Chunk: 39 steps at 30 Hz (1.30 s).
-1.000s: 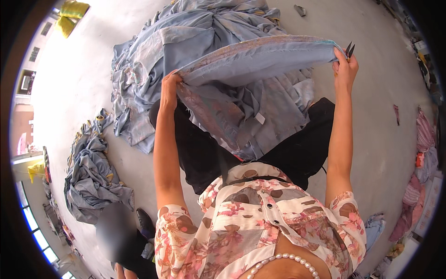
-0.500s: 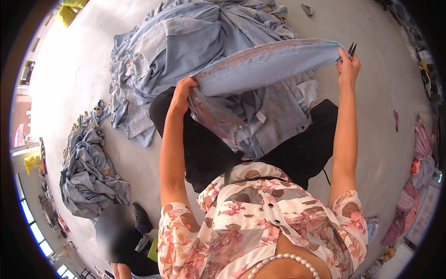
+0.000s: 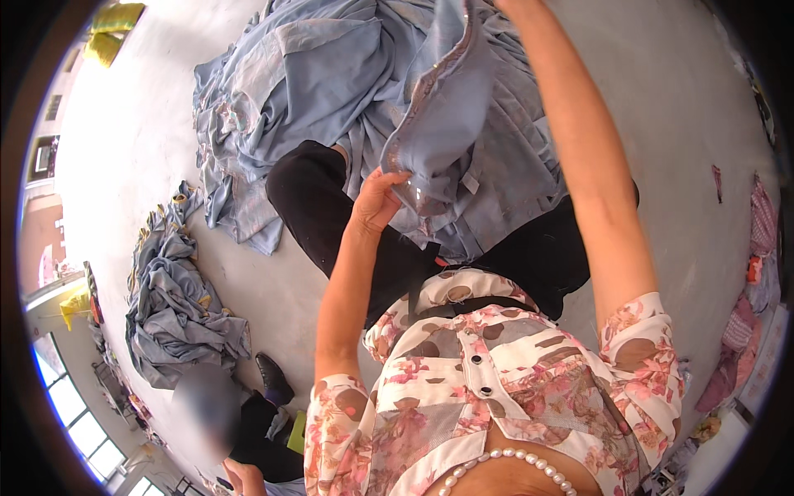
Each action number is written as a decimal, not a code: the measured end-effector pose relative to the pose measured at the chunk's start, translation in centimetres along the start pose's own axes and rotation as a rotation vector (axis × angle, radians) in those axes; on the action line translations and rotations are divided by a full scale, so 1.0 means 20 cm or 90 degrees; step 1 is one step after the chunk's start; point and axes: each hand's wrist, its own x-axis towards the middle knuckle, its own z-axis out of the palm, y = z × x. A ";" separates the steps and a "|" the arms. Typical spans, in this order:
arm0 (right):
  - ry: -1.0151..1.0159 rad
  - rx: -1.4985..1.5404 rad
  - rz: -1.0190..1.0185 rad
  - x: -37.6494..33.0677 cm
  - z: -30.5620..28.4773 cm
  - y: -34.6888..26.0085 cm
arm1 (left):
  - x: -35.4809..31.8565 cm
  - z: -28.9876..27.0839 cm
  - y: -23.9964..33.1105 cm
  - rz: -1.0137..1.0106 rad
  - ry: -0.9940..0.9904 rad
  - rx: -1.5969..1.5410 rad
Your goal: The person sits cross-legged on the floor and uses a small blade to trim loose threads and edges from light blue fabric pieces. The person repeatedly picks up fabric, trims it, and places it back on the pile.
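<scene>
Grey-blue cloth [image 3: 463,107]: runs from my left hand up to the top edge of the view, in front of the big pile, where half a second ago it stretched sideways in a broad band between my hands
Patterned border [image 3: 423,87]: brownish and glinting, now climbing steeply along the cloth's left side
Left hand [image 3: 380,198]: fingers closed on the cloth's lower end, which bunches at my grip; it sits lower and further right than before, over my lap
Right hand [image 3: 513,5]: swung from the far right to the top edge and mostly cut off, so I cannot tell its grip; the dark blades beside it earlier have left the view
White tag [image 3: 471,182]: just right of the bunched cloth
Big pile [image 3: 314,83]: grey-blue folds spread on the floor [image 3: 678,149] beyond my knees
Black trousers [image 3: 310,194]: my legs are bent and apart, cloth lying between them
Smaller heap [image 3: 178,306]: similar fabric, to my left, apart from the big pile
Co-worker [image 3: 256,430]: low at my left, near that heap, a dark shoe [image 3: 273,379] showing
</scene>
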 end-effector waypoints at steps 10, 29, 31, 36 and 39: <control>-0.281 -0.100 0.129 -1.11 0.02 0.67 | 0.11 -0.10 0.00 0.041 0.215 -0.228; -0.215 -0.485 -0.362 -1.41 -0.40 0.55 | 0.10 0.14 -0.31 -0.058 0.075 -0.003; -0.207 -0.478 -0.319 -1.39 -0.43 0.52 | 0.08 0.20 -0.33 -0.026 0.104 -0.041; -0.098 -0.312 -0.003 -1.42 -0.44 0.45 | 0.05 0.29 -0.38 0.036 0.119 -0.112; -0.092 -0.288 0.090 -1.43 -0.44 0.47 | 0.06 0.27 -0.41 0.052 0.115 -0.142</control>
